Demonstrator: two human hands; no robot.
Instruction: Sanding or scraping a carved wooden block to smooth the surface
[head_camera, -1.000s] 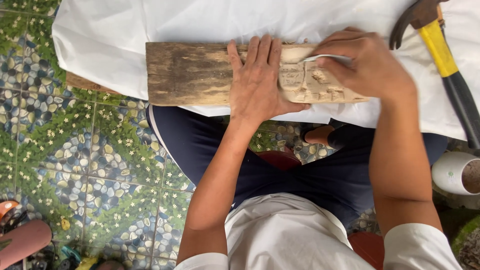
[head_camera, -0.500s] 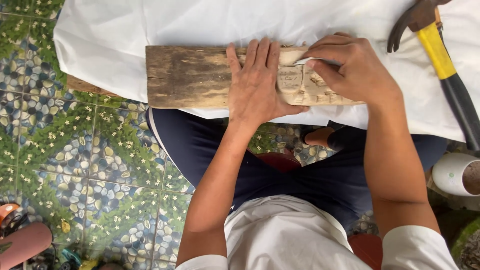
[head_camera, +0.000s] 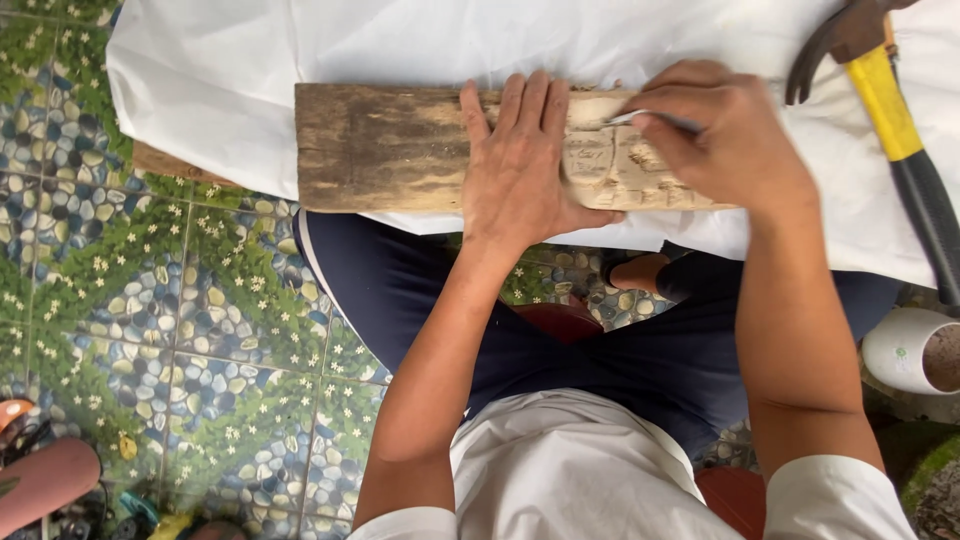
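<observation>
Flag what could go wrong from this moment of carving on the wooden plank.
1. The left hand lies flat on the wooden plank right beside the thin metal tool in the right hand; a slip toward it could cut the fingers.
2. The plank rests on a loose white sheet, so it might shift under pressure.
3. The hammer lies close to the working arm and could get knocked.

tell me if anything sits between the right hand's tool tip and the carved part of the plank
Nothing visible does. The right hand holds the thin metal tool with its tip on the carved plank; the left hand presses flat just beside it.
</observation>
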